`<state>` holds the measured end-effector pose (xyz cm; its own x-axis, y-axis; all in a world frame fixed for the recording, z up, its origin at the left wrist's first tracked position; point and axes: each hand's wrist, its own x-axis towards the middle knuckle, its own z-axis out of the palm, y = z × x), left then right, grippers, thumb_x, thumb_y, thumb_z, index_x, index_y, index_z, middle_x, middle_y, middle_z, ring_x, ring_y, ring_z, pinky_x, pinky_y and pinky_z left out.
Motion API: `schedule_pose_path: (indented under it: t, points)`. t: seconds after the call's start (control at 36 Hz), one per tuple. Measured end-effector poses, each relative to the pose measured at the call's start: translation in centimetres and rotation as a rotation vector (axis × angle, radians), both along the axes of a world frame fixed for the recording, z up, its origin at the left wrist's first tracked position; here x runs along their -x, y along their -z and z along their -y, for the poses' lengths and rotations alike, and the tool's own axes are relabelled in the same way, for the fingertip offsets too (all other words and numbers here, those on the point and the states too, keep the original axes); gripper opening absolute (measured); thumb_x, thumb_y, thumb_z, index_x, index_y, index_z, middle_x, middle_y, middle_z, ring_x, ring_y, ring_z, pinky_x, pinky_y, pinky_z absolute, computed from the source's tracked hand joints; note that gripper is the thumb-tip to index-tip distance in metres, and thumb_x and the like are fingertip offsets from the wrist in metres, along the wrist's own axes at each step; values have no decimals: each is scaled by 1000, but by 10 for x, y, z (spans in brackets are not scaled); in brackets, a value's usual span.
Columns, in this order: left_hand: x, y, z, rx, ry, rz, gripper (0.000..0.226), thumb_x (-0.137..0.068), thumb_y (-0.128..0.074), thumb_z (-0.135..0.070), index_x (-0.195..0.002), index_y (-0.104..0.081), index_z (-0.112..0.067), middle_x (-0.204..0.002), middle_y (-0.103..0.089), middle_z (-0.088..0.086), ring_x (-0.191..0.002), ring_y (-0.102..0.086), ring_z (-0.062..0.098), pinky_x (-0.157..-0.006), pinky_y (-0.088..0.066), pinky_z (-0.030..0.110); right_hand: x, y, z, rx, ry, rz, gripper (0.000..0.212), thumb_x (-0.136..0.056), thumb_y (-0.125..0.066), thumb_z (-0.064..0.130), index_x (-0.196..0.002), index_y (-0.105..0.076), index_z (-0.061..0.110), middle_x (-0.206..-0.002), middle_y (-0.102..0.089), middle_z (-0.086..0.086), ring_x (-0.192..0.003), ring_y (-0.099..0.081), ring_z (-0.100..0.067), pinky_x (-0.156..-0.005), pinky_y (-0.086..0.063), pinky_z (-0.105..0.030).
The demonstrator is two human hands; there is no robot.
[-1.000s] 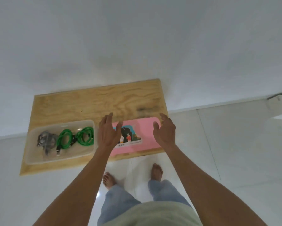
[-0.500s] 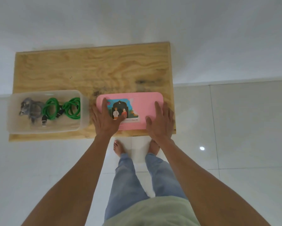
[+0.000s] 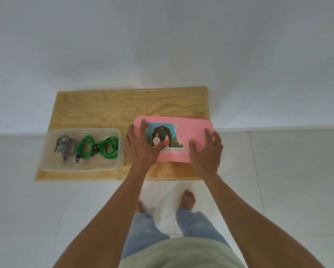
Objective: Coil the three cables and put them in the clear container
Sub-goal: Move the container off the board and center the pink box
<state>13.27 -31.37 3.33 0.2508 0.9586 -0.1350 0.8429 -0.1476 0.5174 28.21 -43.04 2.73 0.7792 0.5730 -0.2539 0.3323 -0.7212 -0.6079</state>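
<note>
Three coiled cables (image 3: 87,147) already inside clear container (image 3: 46,151), just left of pink lid (image 3: 193,130). Both grips spread flat, left hand (image 3: 143,149) and right hand (image 3: 207,151) clasping lid's ends. Long axes parallel; left hand nearer container.

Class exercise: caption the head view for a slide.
Both hands, left and right, grip the pink lid; coiled cables fill the clear container.

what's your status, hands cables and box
Left hand and right hand gripping pink lid. Three cables coiled inside clear container. Container still uncovered.
</note>
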Motion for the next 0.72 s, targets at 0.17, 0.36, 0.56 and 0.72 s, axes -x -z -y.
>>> schedule_pose_path:
  t: [0.17, 0.36, 0.56, 0.72]
  points:
    - [43, -42, -40, -71, -35, 29, 115, -64, -76, -71, -154, -23, -24, -154, -24, 15, -131, -29, 38, -106, -35, 51, 37, -36, -44, -76, 0, 64, 71, -88, -61, 50, -148, -37, 23, -151, -31, -9, -135, -31, -32, -100, -44, -46]
    - [146, -69, -94, -93, -81, -24, 108, -65, -67, -78, -149, -27, -25, -150, -31, 13, -133, -31, 37, -105, -37, 52, 133, -65, -104, -114, -98, 72, 75, -87, -61, 52, -151, -32, 23, -156, -29, -7, -141, -26, -32, -108, -35, -42]
    - [240, -57, -133, -48, -115, -5, 110, -63, -68, -78, -149, -26, -25, -151, -29, 12, -137, -29, 38, -109, -33, 55, 224, -61, -140, -110, -144, 52, 76, -88, -60, 53, -152, -30, 26, -159, -24, -7, -143, -25, -32, -113, -34, -45]
    - [281, -36, -139, 59, -94, -19, 115, -58, -63, -84, -150, -22, -28, -152, -25, 12, -139, -26, 37, -110, -33, 58, 269, -47, -143, -41, -129, 58, 76, -88, -59, 53, -153, -29, 26, -159, -26, -8, -143, -27, -32, -114, -28, -46]
